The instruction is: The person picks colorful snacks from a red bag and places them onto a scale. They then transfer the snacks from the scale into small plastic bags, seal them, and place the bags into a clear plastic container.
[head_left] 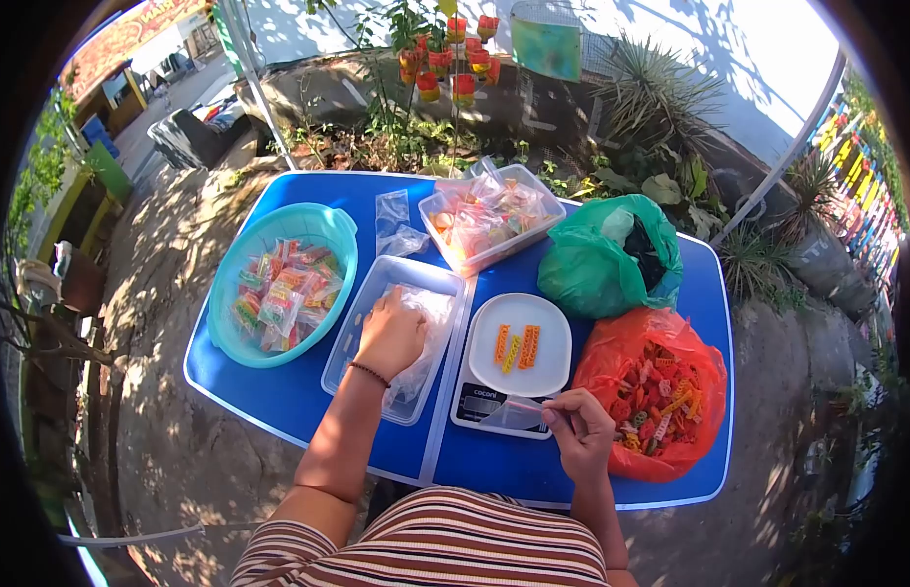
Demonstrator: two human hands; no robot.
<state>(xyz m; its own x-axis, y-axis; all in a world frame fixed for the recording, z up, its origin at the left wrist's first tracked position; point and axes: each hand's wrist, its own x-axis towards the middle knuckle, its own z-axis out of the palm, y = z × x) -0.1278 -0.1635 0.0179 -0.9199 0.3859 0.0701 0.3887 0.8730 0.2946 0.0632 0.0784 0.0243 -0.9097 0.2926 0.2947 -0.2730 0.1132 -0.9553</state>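
My left hand (393, 331) reaches into a white plastic tray (339, 370), its bent fingers a little apart over clear plastic bags (433, 311). Whether any bag is between the fingertips is hidden. My right hand (579, 423) pinches a small clear zip bag (516, 411) by its edge, over the front of a kitchen scale (469, 403). The bag looks flat. On the scale, a white plate (541, 384) bears orange twisted snack pieces (529, 344) and a yellow one (512, 353). Beside my right hand stands a red plastic bag (604, 352) with loose colourful pieces (660, 391).
At the left, a turquoise basin (220, 323) holds packed snack bags (284, 298). A clear tub (514, 252) of packets stands at the back, near loose plastic (394, 220). A green bag (582, 259) is at the right. All are on the blue folding table (269, 401).
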